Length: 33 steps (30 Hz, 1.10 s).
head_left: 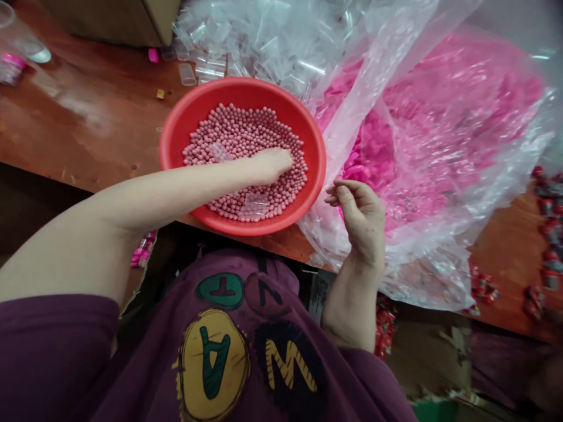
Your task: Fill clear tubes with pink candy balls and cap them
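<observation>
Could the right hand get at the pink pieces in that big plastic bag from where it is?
Probably yes: the right hand is right beside the bag, and bright pink pieces seem to show in an opening close by. Loose plastic around them might get in the way, though.

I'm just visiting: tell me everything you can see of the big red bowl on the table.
The red bowl is round, wide and smooth, apparently plastic, with sloping walls and a rounded rim. It stands upright near the front edge of the brown table. Small pink beads cover its bottom, with clear pieces lying on them. The left hand reaches into the beads, its fingertips hidden.
</observation>
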Each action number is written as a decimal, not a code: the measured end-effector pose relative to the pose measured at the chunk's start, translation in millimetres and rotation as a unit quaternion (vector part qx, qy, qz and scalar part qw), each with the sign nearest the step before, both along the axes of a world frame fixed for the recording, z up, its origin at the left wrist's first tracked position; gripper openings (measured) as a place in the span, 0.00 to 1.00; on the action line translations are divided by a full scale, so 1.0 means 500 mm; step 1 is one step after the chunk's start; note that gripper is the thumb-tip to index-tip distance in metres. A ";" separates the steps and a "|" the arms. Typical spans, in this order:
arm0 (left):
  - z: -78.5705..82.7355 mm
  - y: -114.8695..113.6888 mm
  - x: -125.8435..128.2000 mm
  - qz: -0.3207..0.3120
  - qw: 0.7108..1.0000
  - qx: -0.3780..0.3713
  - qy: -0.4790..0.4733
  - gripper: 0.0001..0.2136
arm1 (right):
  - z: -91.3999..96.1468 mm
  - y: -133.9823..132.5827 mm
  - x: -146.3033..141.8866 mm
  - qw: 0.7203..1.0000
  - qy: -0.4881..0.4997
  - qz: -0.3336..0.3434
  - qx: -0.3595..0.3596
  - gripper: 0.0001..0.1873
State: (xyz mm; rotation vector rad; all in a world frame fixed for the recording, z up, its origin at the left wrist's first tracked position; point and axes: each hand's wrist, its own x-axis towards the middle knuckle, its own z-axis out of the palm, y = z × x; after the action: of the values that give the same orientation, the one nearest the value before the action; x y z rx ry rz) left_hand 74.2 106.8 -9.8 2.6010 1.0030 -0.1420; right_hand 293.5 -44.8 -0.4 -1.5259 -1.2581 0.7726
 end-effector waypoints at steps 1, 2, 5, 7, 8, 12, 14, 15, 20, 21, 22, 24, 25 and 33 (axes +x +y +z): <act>-0.009 -0.004 0.010 0.017 0.998 -0.038 -0.052 0.17 | -0.005 -0.002 0.005 1.000 0.003 -0.006 0.000 0.14; -0.015 -0.007 0.015 0.035 0.992 -0.073 -0.101 0.16 | -0.009 -0.004 0.010 1.000 0.006 -0.012 0.000 0.14; -0.011 -0.013 0.005 0.093 0.945 -0.190 -0.249 0.13 | -0.012 -0.010 0.021 1.000 0.008 -0.029 0.004 0.14; 0.010 -0.021 -0.019 0.119 0.882 -0.289 -0.351 0.10 | -0.009 -0.012 0.027 0.999 0.003 -0.035 0.001 0.14; 0.024 -0.029 -0.034 0.134 0.840 -0.341 -0.401 0.09 | -0.007 -0.013 0.029 0.999 -0.002 -0.035 -0.002 0.14; 0.072 -0.081 -0.091 0.219 0.705 -0.490 -0.464 0.08 | 0.001 -0.006 0.042 0.999 -0.032 -0.028 -0.007 0.15; 0.086 -0.116 -0.110 0.274 0.648 -0.535 -0.468 0.11 | -0.001 0.000 0.059 0.997 -0.067 -0.033 -0.005 0.14; 0.090 -0.135 -0.116 0.294 0.623 -0.547 -0.477 0.13 | -0.004 0.003 0.071 0.995 -0.093 -0.039 -0.007 0.14; 0.090 -0.212 -0.136 0.342 0.545 -0.536 -0.546 0.16 | -0.027 0.008 0.145 0.959 -0.260 -0.096 -0.068 0.13; 0.086 -0.220 -0.139 0.347 0.541 -0.524 -0.559 0.16 | -0.030 0.008 0.156 0.948 -0.290 -0.101 -0.085 0.14; 0.081 -0.227 -0.142 0.354 0.538 -0.508 -0.572 0.17 | -0.032 0.009 0.162 0.936 -0.320 -0.101 -0.103 0.15; 0.070 -0.233 -0.146 0.369 0.535 -0.480 -0.589 0.18 | -0.036 0.014 0.164 0.910 -0.378 -0.084 -0.146 0.17; 0.067 -0.235 -0.147 0.376 0.533 -0.471 -0.594 0.18 | -0.039 0.018 0.161 0.896 -0.405 -0.070 -0.168 0.18; 0.061 -0.241 -0.145 0.368 0.552 -0.444 -0.603 0.19 | -0.090 0.050 0.157 0.852 -0.463 -0.007 -0.247 0.14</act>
State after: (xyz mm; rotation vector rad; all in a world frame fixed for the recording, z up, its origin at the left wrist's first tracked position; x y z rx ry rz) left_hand 1.8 -13.8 20.8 0.7227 0.8915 0.9500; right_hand 371.9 -20.0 -45.2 -2.4925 -1.8064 0.3238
